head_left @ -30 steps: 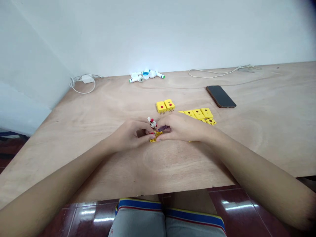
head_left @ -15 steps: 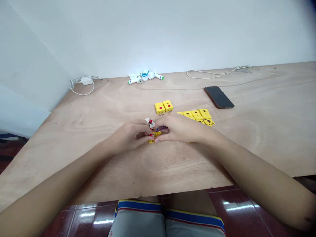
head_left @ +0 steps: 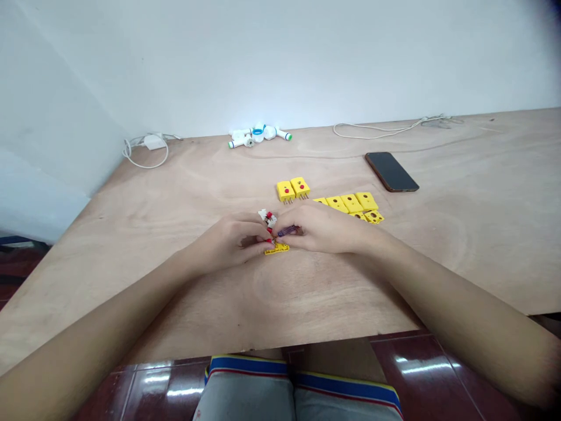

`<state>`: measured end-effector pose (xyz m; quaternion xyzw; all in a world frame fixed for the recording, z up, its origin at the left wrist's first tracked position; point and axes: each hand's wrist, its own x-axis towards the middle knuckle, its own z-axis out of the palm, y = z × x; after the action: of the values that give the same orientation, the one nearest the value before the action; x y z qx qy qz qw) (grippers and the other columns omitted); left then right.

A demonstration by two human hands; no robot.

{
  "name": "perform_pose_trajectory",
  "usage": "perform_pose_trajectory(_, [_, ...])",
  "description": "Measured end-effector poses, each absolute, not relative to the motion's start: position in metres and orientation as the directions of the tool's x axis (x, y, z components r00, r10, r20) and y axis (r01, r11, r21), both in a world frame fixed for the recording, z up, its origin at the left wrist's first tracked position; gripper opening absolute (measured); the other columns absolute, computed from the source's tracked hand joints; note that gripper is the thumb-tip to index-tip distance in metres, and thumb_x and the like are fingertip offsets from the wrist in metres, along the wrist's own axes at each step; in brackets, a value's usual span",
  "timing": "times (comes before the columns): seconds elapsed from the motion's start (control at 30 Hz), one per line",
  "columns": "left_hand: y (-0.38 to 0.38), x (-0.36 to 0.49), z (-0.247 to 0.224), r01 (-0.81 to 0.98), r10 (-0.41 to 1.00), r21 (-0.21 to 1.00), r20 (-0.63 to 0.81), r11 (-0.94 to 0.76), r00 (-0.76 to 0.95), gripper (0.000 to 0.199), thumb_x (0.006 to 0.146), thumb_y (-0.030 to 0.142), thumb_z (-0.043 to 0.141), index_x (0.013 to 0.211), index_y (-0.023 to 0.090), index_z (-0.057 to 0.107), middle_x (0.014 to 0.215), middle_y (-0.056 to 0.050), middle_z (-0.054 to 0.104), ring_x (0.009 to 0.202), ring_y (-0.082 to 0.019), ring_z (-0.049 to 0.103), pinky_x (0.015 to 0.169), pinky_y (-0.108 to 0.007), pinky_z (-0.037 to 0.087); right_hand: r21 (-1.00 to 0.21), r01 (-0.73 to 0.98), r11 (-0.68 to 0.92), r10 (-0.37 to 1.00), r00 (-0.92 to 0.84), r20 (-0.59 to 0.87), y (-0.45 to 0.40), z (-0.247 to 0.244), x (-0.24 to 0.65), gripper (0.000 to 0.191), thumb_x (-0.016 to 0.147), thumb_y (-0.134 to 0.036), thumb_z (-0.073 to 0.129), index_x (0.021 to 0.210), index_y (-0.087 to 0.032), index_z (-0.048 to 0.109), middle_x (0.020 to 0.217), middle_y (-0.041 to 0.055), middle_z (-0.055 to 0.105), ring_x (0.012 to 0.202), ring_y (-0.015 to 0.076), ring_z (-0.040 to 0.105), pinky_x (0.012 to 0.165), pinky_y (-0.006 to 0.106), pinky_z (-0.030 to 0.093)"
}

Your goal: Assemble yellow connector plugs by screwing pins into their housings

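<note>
My left hand [head_left: 239, 241] has thumb and fingers pinched at a small red part [head_left: 269, 240]. Its thumb tip also meets the edge of a yellow plastic shell half [head_left: 278, 249], whose hollow inside shows. Close on the other side, my right hand [head_left: 318, 227] is curled with a small dark purple piece [head_left: 287, 231] in its fingers. Tiny metal bits show between the two hands, too small to name. Just beyond the fingertips is a small pile of white and red parts [head_left: 268, 218]. The right hand partly hides the nearest yellow shells.
Two closed yellow plugs [head_left: 293, 189] with metal pins lie beyond my hands. Rows of yellow shell halves [head_left: 350, 203] lie to the right, near a phone [head_left: 392, 171]. White tube-like pieces [head_left: 258, 135], a white cable [head_left: 377, 130] and a charger [head_left: 153, 142] sit by the wall.
The yellow shell half, held between both hands before, now shows lower at the left thumb. My right fingertips have drawn slightly up and away from it, and the purple piece shows more.
</note>
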<state>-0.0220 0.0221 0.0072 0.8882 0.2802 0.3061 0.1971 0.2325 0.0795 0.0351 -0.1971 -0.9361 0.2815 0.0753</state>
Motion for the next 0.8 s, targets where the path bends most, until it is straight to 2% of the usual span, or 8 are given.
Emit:
perform_pose_trajectory(0.17, [0.023, -0.023, 0.005, 0.366, 0.614, 0.529, 0.430, -0.766, 0.662, 0.016, 0.109, 0.026, 0.074, 0.100, 0.017, 0.082, 0.105, -0.011, 0.084, 0.094, -0.020, 0.080, 0.082, -0.032, 0.064, -0.526, 0.328, 0.785, 0.419, -0.906, 0.060, 0.078, 0.031, 0.230, 0.020, 0.100, -0.019, 0.063, 0.086, -0.021, 0.076, 0.085, 0.0037, 0.073, 0.080, 0.0197, 0.061, 0.080, 0.035, 0.039])
perform_pose_trajectory(0.4, [0.024, -0.022, 0.007, 0.339, 0.609, 0.555, 0.426, -0.760, 0.669, 0.016, 0.110, 0.026, 0.073, 0.100, 0.017, 0.081, 0.105, -0.011, 0.083, 0.093, -0.020, 0.078, 0.079, -0.031, 0.063, -0.506, 0.380, 0.775, 0.491, -0.865, 0.102, 0.071, 0.027, 0.222, 0.016, 0.087, -0.017, 0.066, 0.074, -0.021, 0.058, 0.078, 0.0006, 0.065, 0.077, 0.0175, 0.057, 0.076, 0.034, 0.035])
perform_pose_trajectory(0.5, [0.023, -0.022, 0.009, 0.343, 0.616, 0.560, 0.423, -0.754, 0.665, 0.016, 0.110, 0.026, 0.073, 0.099, 0.017, 0.081, 0.104, -0.011, 0.083, 0.091, -0.019, 0.077, 0.077, -0.030, 0.062, -0.493, 0.442, 0.750, 0.537, -0.841, 0.062, 0.069, 0.028, 0.220, 0.019, 0.085, -0.019, 0.067, 0.073, -0.022, 0.052, 0.075, -0.0001, 0.061, 0.073, 0.0167, 0.054, 0.073, 0.035, 0.032])
perform_pose_trajectory(0.57, [0.022, -0.022, 0.010, 0.357, 0.622, 0.555, 0.417, -0.752, 0.662, 0.017, 0.110, 0.025, 0.072, 0.098, 0.017, 0.081, 0.102, -0.010, 0.082, 0.088, -0.018, 0.076, 0.074, -0.029, 0.060, -0.513, 0.466, 0.721, 0.554, -0.832, 0.023, 0.072, 0.033, 0.225, 0.020, 0.086, -0.022, 0.068, 0.074, -0.022, 0.051, 0.074, -0.0010, 0.059, 0.070, 0.0157, 0.050, 0.069, 0.034, 0.030])
perform_pose_trajectory(0.67, [0.022, -0.023, 0.010, 0.395, 0.637, 0.538, 0.395, -0.744, 0.662, 0.018, 0.109, 0.025, 0.071, 0.096, 0.017, 0.080, 0.094, -0.009, 0.079, 0.079, -0.016, 0.071, 0.067, -0.027, 0.055, -0.555, 0.470, 0.687, 0.592, -0.804, 0.052, 0.083, 0.043, 0.241, 0.020, 0.085, -0.022, 0.068, 0.075, -0.023, 0.051, 0.070, -0.0031, 0.054, 0.066, 0.0139, 0.045, 0.066, 0.034, 0.029])
perform_pose_trajectory(0.73, [0.022, -0.024, 0.009, 0.414, 0.642, 0.526, 0.386, -0.743, 0.663, 0.022, 0.110, 0.026, 0.071, 0.091, 0.017, 0.079, 0.091, -0.009, 0.078, 0.075, -0.015, 0.069, 0.065, -0.027, 0.052, -0.496, 0.515, 0.699, 0.627, -0.775, 0.077, 0.093, 0.050, 0.253, 0.029, 0.081, -0.021, 0.069, 0.069, -0.023, 0.042, 0.066, -0.0039, 0.043, 0.064, 0.0133, 0.036, 0.065, 0.034, 0.027])
perform_pose_trajectory(0.8, [0.023, -0.024, 0.008, 0.418, 0.640, 0.517, 0.388, -0.747, 0.664, 0.026, 0.110, 0.027, 0.071, 0.088, 0.016, 0.078, 0.090, -0.009, 0.077, 0.074, -0.015, 0.068, 0.065, -0.028, 0.052, -0.448, 0.558, 0.698, 0.644, -0.763, 0.053, 0.101, 0.054, 0.262, 0.028, 0.080, -0.019, 0.068, 0.067, -0.023, 0.043, 0.066, -0.0032, 0.043, 0.064, 0.0134, 0.035, 0.064, 0.035, 0.026])
